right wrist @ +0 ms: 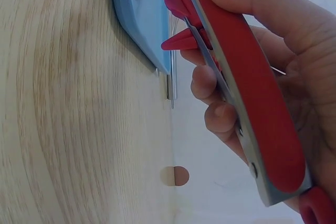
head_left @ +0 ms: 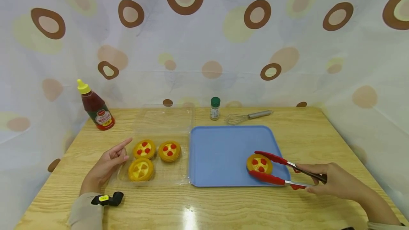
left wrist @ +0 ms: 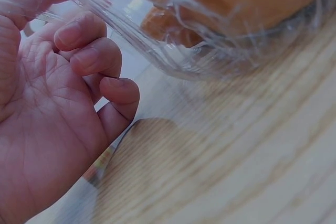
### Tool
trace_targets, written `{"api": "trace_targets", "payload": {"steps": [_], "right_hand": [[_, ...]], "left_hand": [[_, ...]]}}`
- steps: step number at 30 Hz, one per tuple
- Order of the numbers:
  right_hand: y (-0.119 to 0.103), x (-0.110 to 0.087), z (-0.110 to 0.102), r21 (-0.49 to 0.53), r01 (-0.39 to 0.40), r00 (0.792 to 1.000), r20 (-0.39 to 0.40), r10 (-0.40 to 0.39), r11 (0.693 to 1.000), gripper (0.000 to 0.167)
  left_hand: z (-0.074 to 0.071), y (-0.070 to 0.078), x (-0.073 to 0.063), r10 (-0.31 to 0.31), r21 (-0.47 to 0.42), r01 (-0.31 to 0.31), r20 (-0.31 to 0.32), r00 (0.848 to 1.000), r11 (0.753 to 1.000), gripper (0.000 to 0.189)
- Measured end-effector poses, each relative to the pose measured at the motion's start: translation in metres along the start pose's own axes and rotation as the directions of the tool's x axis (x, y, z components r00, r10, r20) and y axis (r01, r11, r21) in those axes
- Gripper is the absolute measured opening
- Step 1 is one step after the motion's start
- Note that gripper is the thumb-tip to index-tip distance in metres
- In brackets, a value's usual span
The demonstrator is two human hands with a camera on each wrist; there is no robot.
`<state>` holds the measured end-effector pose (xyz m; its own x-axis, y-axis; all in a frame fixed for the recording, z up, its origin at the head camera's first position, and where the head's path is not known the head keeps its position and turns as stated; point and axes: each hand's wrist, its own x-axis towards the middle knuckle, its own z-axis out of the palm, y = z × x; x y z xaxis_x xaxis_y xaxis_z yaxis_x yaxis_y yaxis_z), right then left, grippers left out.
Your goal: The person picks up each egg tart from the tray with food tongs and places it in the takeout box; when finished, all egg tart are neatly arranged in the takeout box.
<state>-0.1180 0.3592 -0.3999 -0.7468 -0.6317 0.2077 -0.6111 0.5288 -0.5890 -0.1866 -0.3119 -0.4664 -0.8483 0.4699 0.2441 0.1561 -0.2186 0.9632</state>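
My right hand (head_left: 335,182) grips red-tipped metal tongs (right wrist: 247,87). Their red tips lie on either side of an egg tart (head_left: 260,165) topped with red pieces, at the front right of the blue tray (head_left: 223,155). On the left, my left hand (head_left: 107,166) is at the left rim of a clear plastic container (head_left: 170,175), its thumb over the rim and index finger stretched along it. The other fingers curl below the plastic in the left wrist view. Inside sit two red-topped tarts (head_left: 169,151) and one with yellow wedges (head_left: 141,169).
The container's clear lid (head_left: 166,120) is folded back behind it. A sauce bottle (head_left: 97,107) with a yellow cap stands at the back left. Behind the tray are a green-capped shaker (head_left: 215,108) and a whisk (head_left: 249,117). A patterned curtain (head_left: 204,45) borders the wooden table (head_left: 153,205).
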Motion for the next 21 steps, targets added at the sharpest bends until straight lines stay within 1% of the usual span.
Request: {"api": "trace_targets", "payload": {"steps": [7, 10, 14, 17, 21], "right_hand": [[0.0015, -0.0002, 0.0002, 0.042, -0.037, 0.999, 0.022, 0.036, 0.998, 0.058], [0.0022, -0.0018, 0.0015, 0.056, -0.050, 0.999, 0.018, 0.049, 0.997, 0.057], [0.0044, -0.0018, 0.0032, 0.067, -0.039, 0.999, 0.014, 0.038, 0.997, 0.058], [0.0052, -0.0004, 0.0035, 0.088, -0.021, 1.000, 0.022, 0.019, 0.996, 0.059], [0.0026, 0.0030, 0.0026, 0.094, -0.004, 1.000, 0.012, 0.003, 0.996, 0.058]], "left_hand": [[-0.0001, -0.0003, -0.0007, -0.003, 0.009, 0.003, -0.012, 1.000, 1.000, 0.055], [0.0004, -0.0011, -0.0015, -0.004, 0.013, 0.004, -0.015, 1.000, 1.000, 0.055], [0.0012, -0.0004, -0.0024, -0.005, 0.009, 0.005, -0.014, 1.000, 1.000, 0.055], [0.0018, 0.0008, -0.0022, -0.017, 0.018, 0.017, -0.027, 0.999, 1.000, 0.055], [0.0023, 0.0018, -0.0012, -0.034, 0.043, 0.036, -0.051, 0.998, 0.998, 0.054]]}}
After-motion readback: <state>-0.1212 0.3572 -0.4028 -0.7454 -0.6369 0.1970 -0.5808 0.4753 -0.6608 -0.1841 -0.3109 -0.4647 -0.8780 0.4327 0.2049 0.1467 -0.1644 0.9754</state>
